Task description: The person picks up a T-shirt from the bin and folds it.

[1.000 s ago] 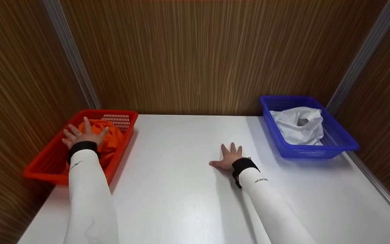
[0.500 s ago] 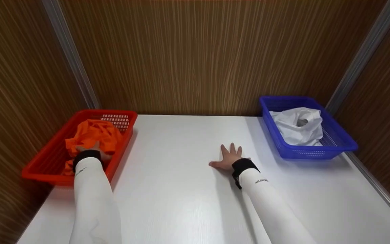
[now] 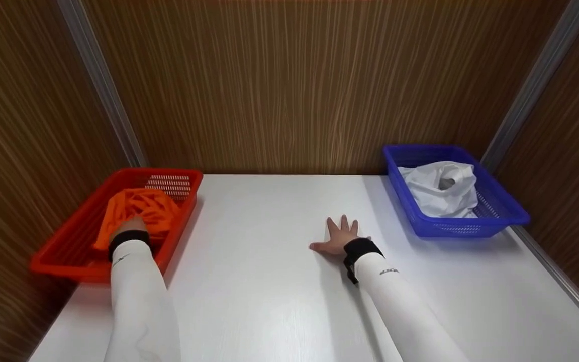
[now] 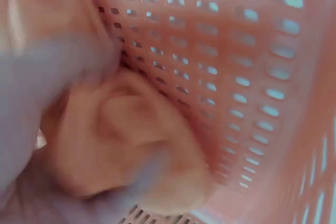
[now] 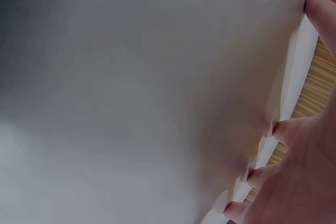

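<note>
In the head view a crumpled orange cloth lies in the red basket on the left. My left hand reaches down inside this basket and grips the near part of the cloth. Blurred fingers and thumb stand on either side of a cloth fold in the left wrist view, beside the perforated basket wall. On the white table, my right hand rests with fingers spread and fingertips touching the surface; it holds nothing.
A blue basket holding a bunched white cloth stands at the back right. Wood-grain panels rise behind the table and on both sides. The red basket is close to the left panel.
My left hand came down from over the orange cloth with spread fingers, into the red basket, and took hold of the cloth. The cloth has shifted and bunched. The right hand stays put.
</note>
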Action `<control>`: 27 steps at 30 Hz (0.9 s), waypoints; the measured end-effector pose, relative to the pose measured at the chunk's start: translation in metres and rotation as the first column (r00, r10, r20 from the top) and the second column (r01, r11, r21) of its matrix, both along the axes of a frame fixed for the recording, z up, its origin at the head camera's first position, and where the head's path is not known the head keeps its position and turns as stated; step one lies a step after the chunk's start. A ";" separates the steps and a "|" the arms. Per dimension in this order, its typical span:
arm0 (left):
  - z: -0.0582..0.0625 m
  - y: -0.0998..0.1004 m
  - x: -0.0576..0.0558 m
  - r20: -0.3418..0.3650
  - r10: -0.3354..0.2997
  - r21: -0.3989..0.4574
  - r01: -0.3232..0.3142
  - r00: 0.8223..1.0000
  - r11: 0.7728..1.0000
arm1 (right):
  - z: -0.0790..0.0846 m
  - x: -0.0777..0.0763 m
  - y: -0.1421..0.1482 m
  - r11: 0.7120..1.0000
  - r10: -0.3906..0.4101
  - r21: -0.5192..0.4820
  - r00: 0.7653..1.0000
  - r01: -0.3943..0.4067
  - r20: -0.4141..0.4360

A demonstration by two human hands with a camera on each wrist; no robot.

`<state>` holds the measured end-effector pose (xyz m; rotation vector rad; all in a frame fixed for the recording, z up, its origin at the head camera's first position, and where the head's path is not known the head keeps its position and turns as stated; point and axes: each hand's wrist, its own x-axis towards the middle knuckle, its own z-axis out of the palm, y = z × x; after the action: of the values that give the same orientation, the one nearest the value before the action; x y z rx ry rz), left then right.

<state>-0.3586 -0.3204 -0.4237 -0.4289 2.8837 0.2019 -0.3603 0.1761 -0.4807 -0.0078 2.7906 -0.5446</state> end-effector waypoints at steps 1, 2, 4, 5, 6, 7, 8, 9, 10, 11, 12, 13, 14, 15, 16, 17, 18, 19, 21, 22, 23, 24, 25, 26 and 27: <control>0.000 -0.001 0.000 -0.010 0.022 0.041 -0.021 1.000 0.999 | 0.000 0.000 0.000 1.000 0.000 -0.002 1.000 0.000 0.000; 0.000 -0.002 0.000 -0.036 0.052 0.094 -0.048 0.998 0.994 | 0.000 0.000 -0.001 1.000 0.001 -0.004 1.000 -0.001 0.000; 0.002 -0.004 -0.001 -0.084 0.093 0.140 -0.081 0.992 0.987 | 0.001 0.000 -0.001 1.000 0.000 -0.015 1.000 0.000 -0.001; 0.004 -0.004 -0.002 -0.124 0.116 0.153 -0.097 0.985 0.984 | 0.001 0.000 -0.001 1.000 -0.001 -0.015 1.000 0.001 0.001; 0.006 -0.005 -0.003 -0.173 0.139 0.173 -0.109 0.975 0.979 | 0.001 0.000 -0.001 1.000 -0.001 -0.013 1.000 0.001 0.005; 0.009 -0.006 -0.005 -0.225 0.166 0.212 -0.118 0.960 0.970 | 0.002 0.000 0.000 1.000 -0.002 -0.010 1.000 0.002 0.008; 0.012 -0.006 -0.006 -0.273 0.196 0.253 -0.126 0.942 0.959 | 0.002 0.000 0.000 1.000 -0.002 -0.009 1.000 0.002 0.008; 0.016 -0.006 -0.008 -0.313 0.224 0.290 -0.131 0.923 0.948 | 0.002 0.000 0.000 1.000 -0.001 -0.007 1.000 0.002 0.010; 0.021 -0.006 -0.009 -0.353 0.252 0.333 -0.131 0.901 0.934 | 0.001 0.000 0.001 1.000 0.000 -0.004 1.000 0.000 0.012; 0.025 -0.006 -0.011 -0.397 0.280 0.366 -0.129 0.874 0.922 | 0.001 0.000 0.001 1.000 0.001 -0.002 1.000 -0.001 0.012; 0.031 -0.004 -0.013 -0.429 0.309 0.398 -0.129 0.849 0.908 | 0.002 0.000 0.002 1.000 0.002 -0.003 1.000 -0.002 0.012; 0.037 -0.003 -0.014 -0.459 0.335 0.426 -0.127 0.823 0.896 | 0.001 0.000 0.002 1.000 0.002 -0.003 1.000 -0.002 0.012; 0.043 -0.001 -0.016 -0.490 0.360 0.448 -0.124 0.794 0.885 | 0.001 -0.001 0.002 1.000 0.002 -0.004 1.000 -0.002 0.013; 0.049 0.001 -0.018 -0.521 0.379 0.467 -0.116 0.765 0.877 | 0.001 -0.001 0.002 1.000 0.001 -0.005 1.000 -0.001 0.015; 0.055 0.004 -0.020 -0.554 0.394 0.483 -0.103 0.733 0.870 | 0.001 -0.001 0.002 1.000 0.001 -0.006 1.000 -0.001 0.014; 0.061 0.007 -0.022 -0.588 0.411 0.497 -0.089 0.697 0.863 | 0.002 0.000 0.002 1.000 0.000 -0.006 1.000 0.000 0.015; 0.067 0.009 -0.023 -0.609 0.428 0.516 -0.076 0.668 0.853 | 0.002 0.000 0.002 1.000 -0.001 -0.005 1.000 0.002 0.018; 0.073 0.012 -0.025 -0.628 0.444 0.535 -0.060 0.639 0.843 | 0.002 -0.001 0.001 1.000 -0.002 -0.006 1.000 0.002 0.018; 0.087 0.019 -0.028 -0.662 0.475 0.568 -0.025 0.580 0.822 | 0.002 0.000 0.001 1.000 -0.001 -0.007 1.000 0.001 0.016; 0.093 0.024 -0.029 -0.675 0.489 0.583 -0.006 0.553 0.812 | 0.002 0.000 0.001 1.000 -0.001 -0.007 1.000 0.001 0.016; 0.100 0.028 -0.030 -0.684 0.505 0.601 0.014 0.527 0.799 | 0.003 0.001 0.001 1.000 -0.001 -0.008 1.000 0.002 0.016; 0.107 0.034 -0.032 -0.693 0.519 0.618 0.041 0.500 0.785 | 0.003 0.001 0.001 1.000 -0.001 -0.009 1.000 0.001 0.015; 0.113 0.039 -0.034 -0.702 0.533 0.632 0.071 0.472 0.771 | 0.003 0.001 0.001 1.000 -0.001 -0.011 1.000 0.001 0.014; 0.119 0.046 -0.036 -0.715 0.542 0.641 0.105 0.443 0.760 | 0.003 0.001 0.001 1.000 0.000 -0.014 1.000 0.000 0.010; 0.125 0.052 -0.037 -0.725 0.549 0.647 0.140 0.416 0.749 | 0.003 0.001 0.001 1.000 0.000 -0.017 1.000 0.000 0.008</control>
<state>-0.3959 -0.2685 -0.2991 -0.7308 3.3210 1.9971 -0.3590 0.1767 -0.4782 -0.0096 2.7780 -0.5669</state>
